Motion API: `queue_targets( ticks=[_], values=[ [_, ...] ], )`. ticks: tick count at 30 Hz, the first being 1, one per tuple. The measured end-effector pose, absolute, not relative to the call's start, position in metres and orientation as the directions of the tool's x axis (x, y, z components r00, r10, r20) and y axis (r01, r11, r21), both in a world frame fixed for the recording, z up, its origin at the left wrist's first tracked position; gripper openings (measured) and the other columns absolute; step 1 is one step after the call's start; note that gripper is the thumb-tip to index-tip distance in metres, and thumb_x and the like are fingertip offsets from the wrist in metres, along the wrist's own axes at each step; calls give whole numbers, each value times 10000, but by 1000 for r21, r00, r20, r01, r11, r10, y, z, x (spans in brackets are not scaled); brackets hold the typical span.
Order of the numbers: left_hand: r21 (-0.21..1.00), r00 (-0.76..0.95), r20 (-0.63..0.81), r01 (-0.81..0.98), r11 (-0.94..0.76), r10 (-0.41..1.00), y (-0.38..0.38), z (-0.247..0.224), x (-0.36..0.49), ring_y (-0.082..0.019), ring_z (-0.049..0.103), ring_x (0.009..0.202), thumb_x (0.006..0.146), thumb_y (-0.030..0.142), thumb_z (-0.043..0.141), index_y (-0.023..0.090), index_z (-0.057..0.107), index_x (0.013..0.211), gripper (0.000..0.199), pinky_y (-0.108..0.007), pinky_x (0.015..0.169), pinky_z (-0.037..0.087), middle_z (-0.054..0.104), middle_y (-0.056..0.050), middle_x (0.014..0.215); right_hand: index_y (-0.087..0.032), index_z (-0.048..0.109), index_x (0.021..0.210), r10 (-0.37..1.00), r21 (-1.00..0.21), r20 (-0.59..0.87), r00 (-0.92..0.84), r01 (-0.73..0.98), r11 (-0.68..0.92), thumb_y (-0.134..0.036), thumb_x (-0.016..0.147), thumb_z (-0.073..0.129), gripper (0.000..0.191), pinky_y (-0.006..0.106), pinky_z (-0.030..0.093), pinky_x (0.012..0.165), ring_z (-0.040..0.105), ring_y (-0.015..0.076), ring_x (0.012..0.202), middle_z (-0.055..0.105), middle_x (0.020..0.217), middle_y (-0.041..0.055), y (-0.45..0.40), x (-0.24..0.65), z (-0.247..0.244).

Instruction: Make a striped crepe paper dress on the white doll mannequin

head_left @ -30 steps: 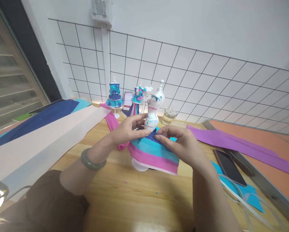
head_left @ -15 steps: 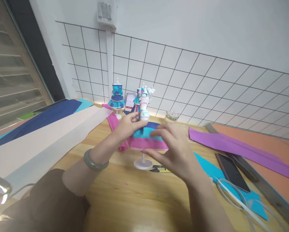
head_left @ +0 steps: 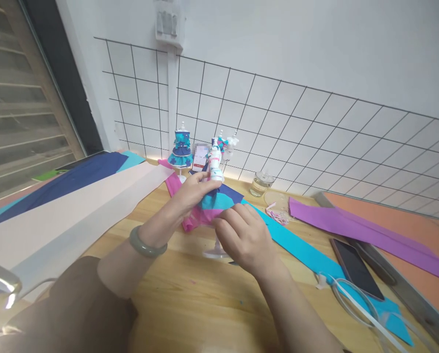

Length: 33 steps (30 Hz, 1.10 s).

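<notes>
A miniature dress form (head_left: pixel 214 161), white with pink and blue trim, stands tilted on a round white base (head_left: pixel 209 254). My left hand (head_left: pixel 194 194) is closed around its waist, thumb in front. From the waist hangs a skirt piece (head_left: pixel 218 201) in bands of navy, turquoise and pink. At the skirt's lower right, my right hand (head_left: pixel 246 238) has its fingers curled together on the pink edge; its fingertips are hidden behind the knuckles. Another small form (head_left: pixel 182 147), wearing a tiered blue dress, stands behind to the left.
Further small forms (head_left: pixel 232 143) and a propped phone (head_left: pixel 200 159) stand at the back beside a glass jar (head_left: pixel 261 184). Turquoise cloth (head_left: pixel 296 249), purple cloth (head_left: pixel 352 229), a dark phone (head_left: pixel 357 269) and a coiled cord (head_left: pixel 355 300) lie right. Pale cloth (head_left: pixel 94 211) spreads left.
My right hand has gone from open fingers to closed on the skirt's edge, moving left. The skirt's right side is drawn in, and the dress form tilts more to the left.
</notes>
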<state>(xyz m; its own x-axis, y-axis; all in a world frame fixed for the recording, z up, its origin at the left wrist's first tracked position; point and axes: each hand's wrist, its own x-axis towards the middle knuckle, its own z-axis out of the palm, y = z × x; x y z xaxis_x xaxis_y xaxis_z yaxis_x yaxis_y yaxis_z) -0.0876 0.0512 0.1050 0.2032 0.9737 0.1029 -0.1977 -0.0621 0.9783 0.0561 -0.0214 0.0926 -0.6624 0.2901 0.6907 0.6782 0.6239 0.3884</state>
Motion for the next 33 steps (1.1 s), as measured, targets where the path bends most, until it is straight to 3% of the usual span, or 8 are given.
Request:
queue_targets(
  ticks=[5,8,11,13,17,21,24,33],
  values=[
    [969,213,150,-226,-101,965,53,102,-89,-110,530,682,672,332,699,147,621,897,301,-213,567,410,601,-19,784,-190,532,650,377,391,603,-703,673,629,-53,883,392,304,319,263,558,376,158,600,515,640,28,-21,55,91],
    [967,244,140,-241,-79,960,54,101,-89,-120,557,684,672,335,701,149,617,939,335,-226,579,436,620,-24,801,-187,561,709,438,317,566,-698,675,666,-78,885,382,274,323,291,574,414,167,628,538,672,37,-23,54,94],
    [967,284,154,-241,-86,946,54,102,-90,-138,594,728,686,330,699,149,604,992,368,-246,627,470,643,-39,845,-163,592,886,493,125,560,-666,656,744,-238,886,472,142,319,348,604,484,177,689,582,756,54,-27,58,100],
    [968,321,195,-218,-128,927,53,103,-91,-153,611,766,693,323,700,148,596,1025,390,-260,661,483,659,-49,867,-147,580,941,521,-26,610,-596,643,766,-331,871,522,206,310,377,609,509,171,678,589,745,50,-28,65,105],
    [970,470,223,-197,-144,854,50,104,-91,-194,630,869,692,302,713,160,511,1195,561,-318,755,496,680,-68,922,-180,574,885,604,-289,733,-314,660,693,-307,887,513,141,307,416,677,549,166,724,610,764,40,-21,86,113],
    [976,595,203,-190,-110,778,46,101,-90,-224,626,965,706,287,713,166,428,1263,637,-359,822,490,681,-95,992,-207,609,910,787,-510,583,-201,664,547,-383,879,522,199,290,436,696,564,188,885,644,939,45,-11,104,115],
    [972,636,217,-208,-107,740,46,99,-89,-235,619,1005,721,285,702,166,450,1240,589,-360,843,489,669,-108,1048,-190,629,852,872,-626,420,-253,614,480,-433,863,532,261,256,439,619,576,166,784,651,848,34,-9,108,114],
    [960,659,254,-261,-102,707,48,94,-87,-240,613,1035,711,263,717,190,494,1245,583,-343,843,496,663,-110,1100,-181,663,831,858,-668,390,-333,540,513,-422,872,520,283,252,427,588,548,139,683,636,757,19,-13,101,116]
  ],
)
